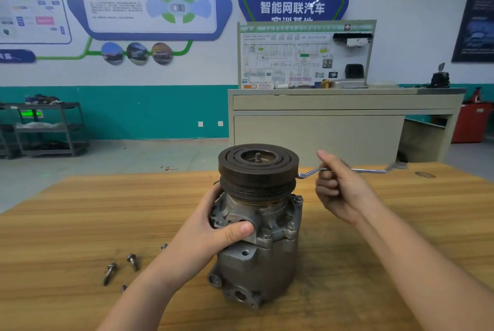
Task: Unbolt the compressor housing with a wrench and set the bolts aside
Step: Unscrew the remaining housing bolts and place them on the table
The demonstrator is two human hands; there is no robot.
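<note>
A grey metal compressor housing point(258, 250) with a dark round grooved pulley point(258, 163) on top is being stood upright on the light brown wooden surface point(374, 237), near its middle. The housing is being gripped on its left side by the left hand point(205, 231); the thumb is being pressed across the front of the housing and the other fingers are being wrapped round the back, out of sight. A thin silver metal wrench point(355, 170) is being held level by the right hand point(339, 189), with the fingers curled round its handle. The near end of the wrench is being hidden behind the pulley, so it cannot be told whether a bolt is being touched by it. Small grey loose bolts point(132, 261) are being kept on the surface to the left of the housing, a little apart from it, and some are being partly hidden by the left arm. A beige cabinet point(320, 127) with a white wiring chart board point(304, 55) on it is being seen behind the surface. A dark metal shelf cart point(53, 130) is being seen at the far left; what is being kept on its shelves is too blurred to tell.
</note>
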